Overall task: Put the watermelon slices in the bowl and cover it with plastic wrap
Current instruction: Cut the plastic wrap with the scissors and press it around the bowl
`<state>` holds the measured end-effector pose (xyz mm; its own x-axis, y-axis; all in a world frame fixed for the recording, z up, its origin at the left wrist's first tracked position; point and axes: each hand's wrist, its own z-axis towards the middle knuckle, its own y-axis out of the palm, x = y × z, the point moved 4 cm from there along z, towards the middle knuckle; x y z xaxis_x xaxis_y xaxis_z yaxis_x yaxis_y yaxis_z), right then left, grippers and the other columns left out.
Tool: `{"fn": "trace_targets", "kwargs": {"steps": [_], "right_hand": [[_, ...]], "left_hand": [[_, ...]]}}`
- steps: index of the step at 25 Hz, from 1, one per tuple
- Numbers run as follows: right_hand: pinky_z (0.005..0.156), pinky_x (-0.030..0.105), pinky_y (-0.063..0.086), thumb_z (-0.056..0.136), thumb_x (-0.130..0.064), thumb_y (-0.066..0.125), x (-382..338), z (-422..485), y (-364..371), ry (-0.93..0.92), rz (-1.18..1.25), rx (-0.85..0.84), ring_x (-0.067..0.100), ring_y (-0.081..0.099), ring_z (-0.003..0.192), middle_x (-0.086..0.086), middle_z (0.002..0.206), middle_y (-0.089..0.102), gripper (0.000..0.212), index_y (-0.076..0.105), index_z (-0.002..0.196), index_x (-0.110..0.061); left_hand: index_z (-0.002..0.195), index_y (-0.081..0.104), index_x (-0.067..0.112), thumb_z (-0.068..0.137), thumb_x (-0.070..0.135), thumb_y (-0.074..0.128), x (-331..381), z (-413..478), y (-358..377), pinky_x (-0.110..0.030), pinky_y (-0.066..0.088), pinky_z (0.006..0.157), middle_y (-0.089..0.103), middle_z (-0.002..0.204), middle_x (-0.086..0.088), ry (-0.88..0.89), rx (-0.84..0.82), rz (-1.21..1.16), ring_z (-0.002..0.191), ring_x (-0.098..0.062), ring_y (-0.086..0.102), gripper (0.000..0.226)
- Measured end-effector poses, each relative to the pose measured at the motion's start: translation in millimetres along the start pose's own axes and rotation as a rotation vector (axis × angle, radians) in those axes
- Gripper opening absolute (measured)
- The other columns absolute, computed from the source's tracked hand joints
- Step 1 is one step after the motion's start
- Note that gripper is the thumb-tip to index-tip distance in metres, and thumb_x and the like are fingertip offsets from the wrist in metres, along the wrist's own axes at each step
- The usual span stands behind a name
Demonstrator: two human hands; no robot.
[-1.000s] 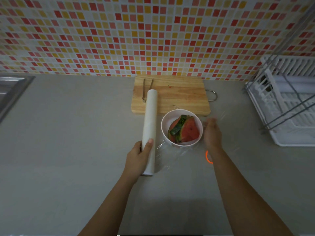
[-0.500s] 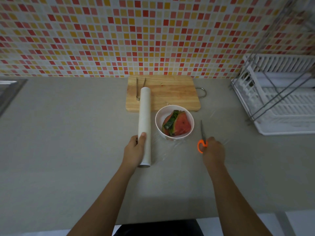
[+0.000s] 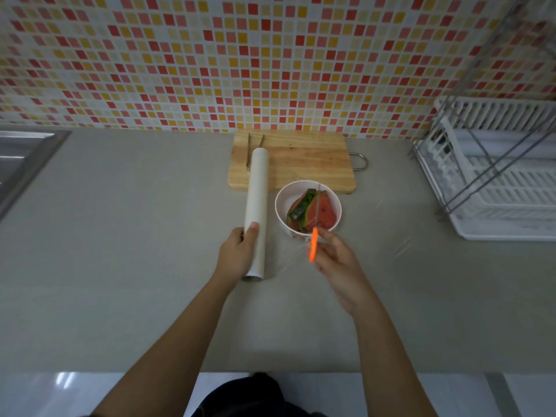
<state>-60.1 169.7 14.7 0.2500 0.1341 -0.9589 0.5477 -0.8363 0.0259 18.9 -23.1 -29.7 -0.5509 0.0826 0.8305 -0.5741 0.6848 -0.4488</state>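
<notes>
Wrap roll (image 3: 256,212), white cylinder, points toward wall, left hand (image 3: 237,254) gripping near end; right hand (image 3: 337,260) holds orange-handled scissors (image 3: 313,236) over round bowl (image 3: 282,203).

Across the top of your frame runs a mosaic tile wall (image 3: 270,61) in red, orange, yellow and white. Below it spreads a grey countertop (image 3: 120,236), with a steel sink (image 3: 21,164) at left edge and a white dish rack (image 3: 496,182) at right.

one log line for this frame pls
left hand holds wrap roll | right hand holds scissors | watermelon slices in bowl
</notes>
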Motion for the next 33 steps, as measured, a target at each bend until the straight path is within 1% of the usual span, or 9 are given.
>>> {"fn": "trace_targets", "kwargs": {"steps": [2, 7, 12, 15, 20, 23, 25, 27, 33], "right_hand": [[0.067, 0.012, 0.043, 0.090, -0.013, 0.056, 2, -7, 16, 0.020, -0.014, -0.054, 0.005, 0.064, 0.080, -0.009, 0.082, 0.067, 0.026, 0.057, 0.103, -0.036], [0.061, 0.013, 0.045, 0.084, -0.012, 0.065, 26, -35, 32, 0.051, 0.054, 0.053, -0.005, 0.057, 0.056, -0.007, 0.063, 0.061, 0.013, 0.056, 0.093, -0.015], [0.060, 0.014, 0.046, 0.087, -0.011, 0.062, 65, -82, 49, 0.218, 0.124, 0.124, -0.011, 0.062, 0.060, 0.002, 0.082, 0.062, 0.015, 0.053, 0.096, -0.004], [0.052, 0.006, 0.044, 0.091, -0.017, 0.058, 77, -97, 52, 0.286, 0.120, 0.097, -0.014, 0.061, 0.057, -0.008, 0.083, 0.065, 0.030, 0.050, 0.112, 0.002], [0.037, 0.006, 0.033, 0.091, -0.033, 0.055, 85, -97, 67, 0.355, 0.041, -0.015, -0.016, 0.057, 0.052, -0.024, 0.050, 0.062, 0.031, 0.053, 0.102, -0.004], [0.037, 0.013, 0.032, 0.087, -0.043, 0.058, 84, -82, 76, 0.430, 0.025, 0.008, -0.003, 0.058, 0.055, -0.017, 0.065, 0.063, 0.028, 0.057, 0.092, -0.016], [0.037, 0.014, 0.030, 0.084, -0.047, 0.058, 86, -68, 80, 0.451, 0.010, 0.010, -0.001, 0.055, 0.052, -0.012, 0.073, 0.060, 0.025, 0.057, 0.083, -0.022], [0.035, 0.014, 0.029, 0.085, -0.047, 0.057, 88, -57, 84, 0.455, 0.028, 0.010, -0.002, 0.055, 0.048, -0.008, 0.073, 0.058, 0.025, 0.056, 0.081, -0.023], [0.039, 0.013, 0.034, 0.085, -0.042, 0.060, 91, -42, 88, 0.399, 0.138, 0.027, -0.001, 0.056, 0.047, -0.005, 0.070, 0.059, 0.021, 0.059, 0.079, -0.022]], "left_hand": [[0.090, 0.058, 0.017, 0.089, 0.058, 0.040, 4, -2, -2, -0.030, 0.039, 0.061, 0.057, 0.084, 0.004, -0.005, 0.010, 0.003, 0.078, -0.016, 0.055, 0.045], [0.095, 0.059, 0.014, 0.089, 0.058, 0.041, 9, -6, -5, -0.031, 0.038, 0.068, 0.058, 0.096, -0.004, -0.015, 0.009, 0.012, 0.087, -0.024, 0.054, 0.048], [0.100, 0.061, 0.014, 0.090, 0.059, 0.040, 13, -8, -4, -0.031, 0.039, 0.076, 0.059, 0.102, -0.007, -0.012, -0.003, 0.008, 0.091, -0.026, 0.055, 0.050], [0.101, 0.059, 0.015, 0.090, 0.059, 0.039, 13, -10, -6, -0.031, 0.039, 0.076, 0.058, 0.104, -0.006, -0.021, -0.017, -0.014, 0.091, -0.026, 0.055, 0.049], [0.112, 0.061, 0.010, 0.089, 0.061, 0.038, 11, -11, -8, -0.036, 0.047, 0.083, 0.063, 0.112, -0.011, -0.040, -0.050, -0.057, 0.099, -0.029, 0.060, 0.060], [0.110, 0.061, 0.011, 0.088, 0.061, 0.039, 9, -9, -9, -0.041, 0.049, 0.091, 0.063, 0.113, -0.012, -0.041, -0.066, -0.069, 0.101, -0.030, 0.061, 0.058], [0.105, 0.060, 0.013, 0.089, 0.060, 0.039, 8, -8, -9, -0.039, 0.049, 0.086, 0.062, 0.111, -0.010, -0.039, -0.069, -0.076, 0.099, -0.028, 0.060, 0.054], [0.101, 0.057, 0.016, 0.089, 0.059, 0.039, 7, -6, -9, -0.036, 0.045, 0.079, 0.060, 0.109, -0.007, -0.041, -0.076, -0.076, 0.096, -0.026, 0.058, 0.048], [0.096, 0.055, 0.019, 0.089, 0.059, 0.039, 5, -4, -8, -0.036, 0.044, 0.081, 0.059, 0.103, -0.005, -0.043, -0.082, -0.066, 0.095, -0.026, 0.057, 0.044]]}}
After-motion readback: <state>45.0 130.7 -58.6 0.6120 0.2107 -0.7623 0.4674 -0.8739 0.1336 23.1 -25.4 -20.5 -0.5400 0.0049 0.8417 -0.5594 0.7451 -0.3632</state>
